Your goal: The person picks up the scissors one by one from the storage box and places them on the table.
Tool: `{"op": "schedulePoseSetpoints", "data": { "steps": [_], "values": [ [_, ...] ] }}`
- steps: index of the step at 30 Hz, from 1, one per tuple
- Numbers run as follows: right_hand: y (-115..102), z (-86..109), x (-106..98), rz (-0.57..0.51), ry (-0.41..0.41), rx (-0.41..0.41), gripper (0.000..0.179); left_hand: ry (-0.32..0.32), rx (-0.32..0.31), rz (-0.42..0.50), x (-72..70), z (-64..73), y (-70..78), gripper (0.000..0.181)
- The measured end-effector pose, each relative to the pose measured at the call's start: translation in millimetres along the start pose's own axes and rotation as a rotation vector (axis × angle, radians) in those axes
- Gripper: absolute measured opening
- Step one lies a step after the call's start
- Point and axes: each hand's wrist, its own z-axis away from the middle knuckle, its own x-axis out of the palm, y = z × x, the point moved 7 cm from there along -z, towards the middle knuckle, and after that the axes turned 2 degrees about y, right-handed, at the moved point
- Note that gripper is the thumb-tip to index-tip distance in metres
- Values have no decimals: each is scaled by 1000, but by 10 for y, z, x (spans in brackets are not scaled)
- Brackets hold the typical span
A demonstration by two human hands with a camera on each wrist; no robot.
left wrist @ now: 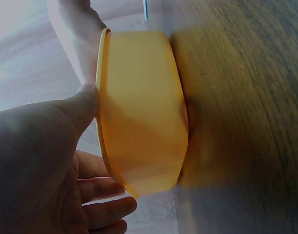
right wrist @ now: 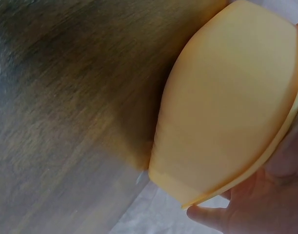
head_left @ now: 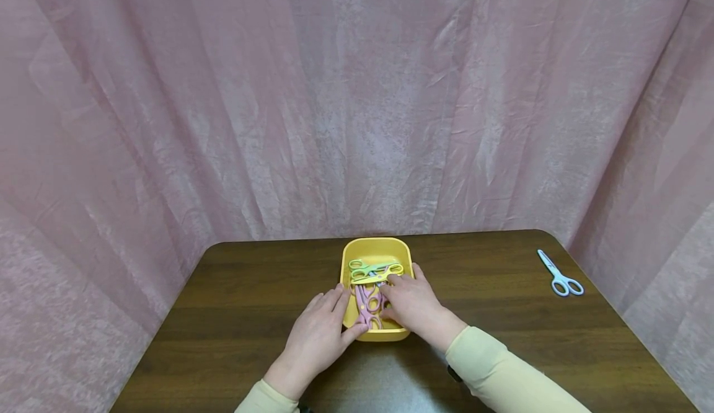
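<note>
A yellow plastic box (head_left: 377, 245) stands on the table with several scissors inside. Green scissors (head_left: 357, 265) and yellow scissors (head_left: 395, 269) lie crosswise near its middle; pink scissors (head_left: 364, 311) lie lengthwise nearer the front. Something pale blue shows partly beneath them. My left hand (head_left: 318, 332) rests at the box's left rim, fingers loosely bent, its thumb over the front edge by a pink handle. My right hand (head_left: 415, 304) reaches over the right rim, thumb and forefinger spread apart among the scissors. In the right wrist view the box wall (right wrist: 227, 97) hides its inner fingertips.
Light blue scissors (head_left: 559, 276) lie by themselves at the right of the dark wooden table (head_left: 240, 301). Pink curtains (head_left: 368, 103) hang behind the table and along both sides.
</note>
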Motion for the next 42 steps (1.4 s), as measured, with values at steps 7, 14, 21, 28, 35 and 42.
{"op": "schedulePoseSetpoints", "data": {
  "steps": [7,14,21,28,35,42],
  "values": [
    [-9,10,-2,-12,39,-19,35,4,-1,-13,-2,-1,-1,77],
    [-29,26,-41,-25,114,-47,18,2,1,-12,-3,1,3,77],
    [-34,33,-58,-32,142,-53,19,3,1,-11,-8,-1,5,77],
    [-18,24,-43,-39,115,-5,26,-10,-10,-1,-7,0,1,77],
    [-15,24,-30,-22,89,18,26,-5,-2,-1,-11,0,3,76],
    [-25,12,-19,26,93,-9,32,2,0,-1,-9,-1,1,76]
  ]
}}
